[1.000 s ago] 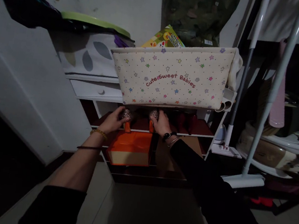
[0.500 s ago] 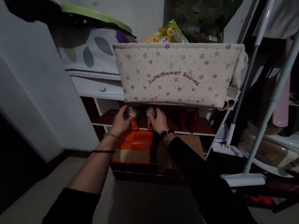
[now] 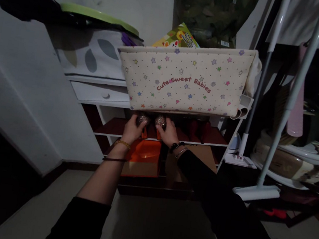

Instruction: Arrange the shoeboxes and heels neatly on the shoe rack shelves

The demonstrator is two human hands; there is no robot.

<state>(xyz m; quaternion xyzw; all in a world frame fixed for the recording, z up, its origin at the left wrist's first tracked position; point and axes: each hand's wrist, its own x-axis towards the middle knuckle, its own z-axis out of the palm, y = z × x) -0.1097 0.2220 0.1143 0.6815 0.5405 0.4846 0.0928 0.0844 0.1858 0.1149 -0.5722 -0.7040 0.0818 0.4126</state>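
Observation:
Two glittery shoes, apparently high heels with orange heels or soles, stand side by side at the front of the dark red shelf (image 3: 114, 125). My left hand (image 3: 134, 128) is closed around the left glittery shoe (image 3: 143, 118), thumb toward its inner side. Around the right glittery shoe (image 3: 161, 120) my right hand (image 3: 170, 132) is closed, with the thumb across its near side. Farther right on the same shelf are red shoes (image 3: 199, 129). The far ends of the glittery shoes are hidden in shadow below the fabric bin.
A cream fabric bin (image 3: 189, 68) overhangs the shelf from above. Below are an orange box (image 3: 145, 153) and a brown cardboard box (image 3: 201, 156). A white drawer (image 3: 101, 93) is at left. A mop (image 3: 276, 123) and stacked basins (image 3: 294, 164) stand at right.
My left hand has shifted slightly right with its shoe, which now looks straighter and nearer the other. The right hand stays at its shoe. The camera view has shifted a little.

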